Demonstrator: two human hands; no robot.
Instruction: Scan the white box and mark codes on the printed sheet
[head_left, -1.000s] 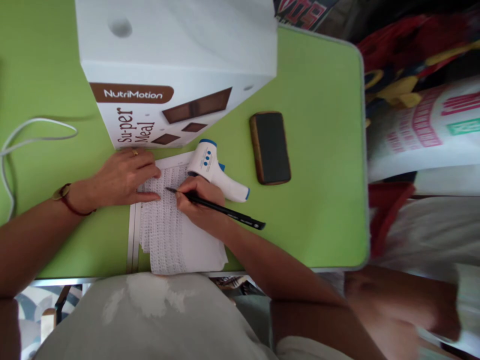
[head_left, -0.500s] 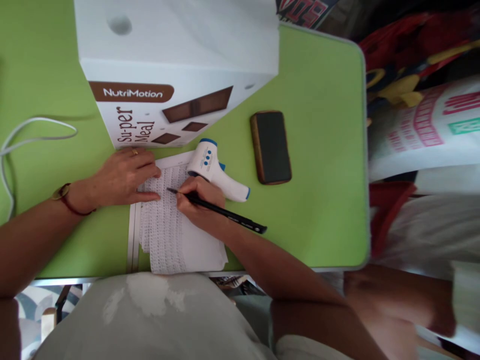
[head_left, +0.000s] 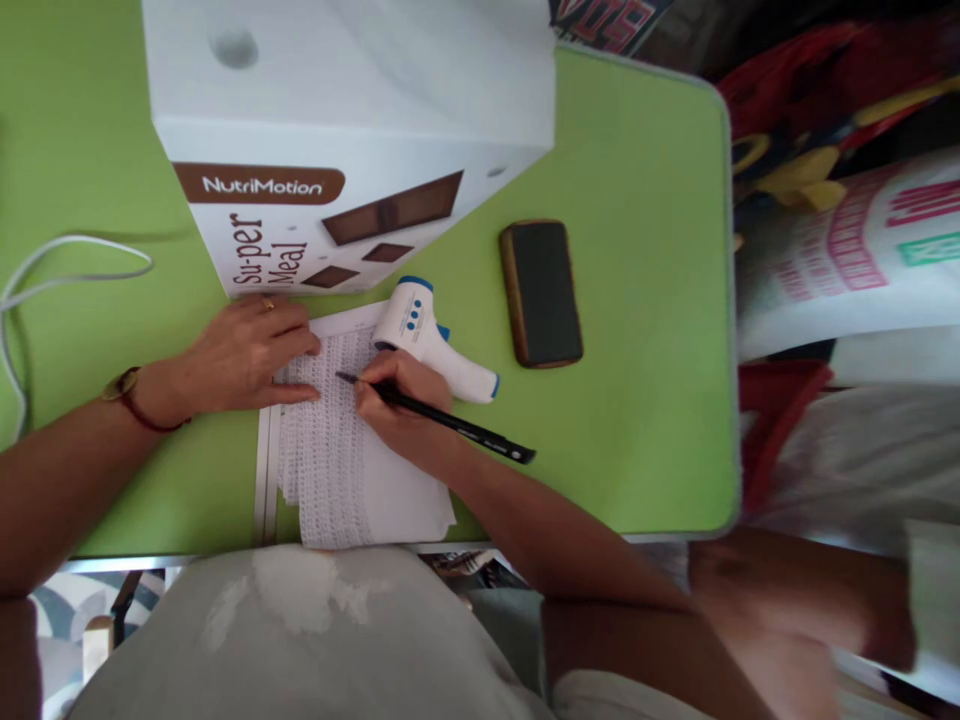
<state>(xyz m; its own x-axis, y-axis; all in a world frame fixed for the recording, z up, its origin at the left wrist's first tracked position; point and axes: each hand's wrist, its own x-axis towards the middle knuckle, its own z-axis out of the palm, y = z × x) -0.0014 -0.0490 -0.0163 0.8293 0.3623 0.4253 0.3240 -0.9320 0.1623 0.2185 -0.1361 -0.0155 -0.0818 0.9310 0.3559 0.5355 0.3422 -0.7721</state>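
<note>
Lying nearest: paper sheets (head_left: 405, 495), loosely stacked by the near edge of the green tabletop (head_left: 652, 410), rows of small marks down their left part.
Right hand (head_left: 405, 398): closed around a black pen (head_left: 480, 432), its tip at the rows.
Left hand (head_left: 251, 355): open, thumb and fingers over the sheets' left side.
Thermometer gun (head_left: 465, 376): just beside the pen hand.
Phone (head_left: 546, 295): screen up, farther right.
White box (head_left: 360, 90): beyond the sheets.
</note>
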